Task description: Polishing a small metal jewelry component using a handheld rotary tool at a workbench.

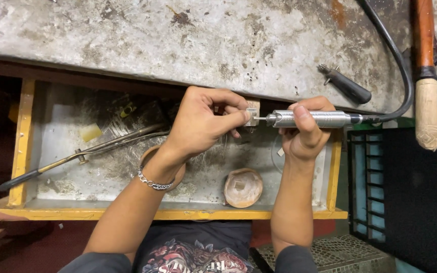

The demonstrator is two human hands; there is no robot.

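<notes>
Two hands meet at the bench's front edge: my left hand [201, 124] pinches a small pale block [251, 116]; my right hand [304, 131], wrapped round the rotary handpiece [312, 119], aims its horizontal axis leftward at the block

The workbench top [203, 40] is worn, matt metal, blotched grey with rust-brown stains and pitted spots. Below its front edge, the open drawer [18, 151] has yellow-painted wooden walls, chipped and grimy, and a dull, dusty metal floor. The handpiece [312, 119] in the right hand [304, 134] is bright knurled steel with a satin sheen, joined to a smooth black rubber cable [398, 65]. The small piece [252, 116] pinched by the left hand [203, 124] looks like pale metal. The bracelet [154, 183] is shiny chain. Near the drawer's front edge lies a rough, chalky dish [243, 187]. At the bench's right edge a glossy reddish wooden handle [425, 30] ends in pale, coarse wood.
</notes>
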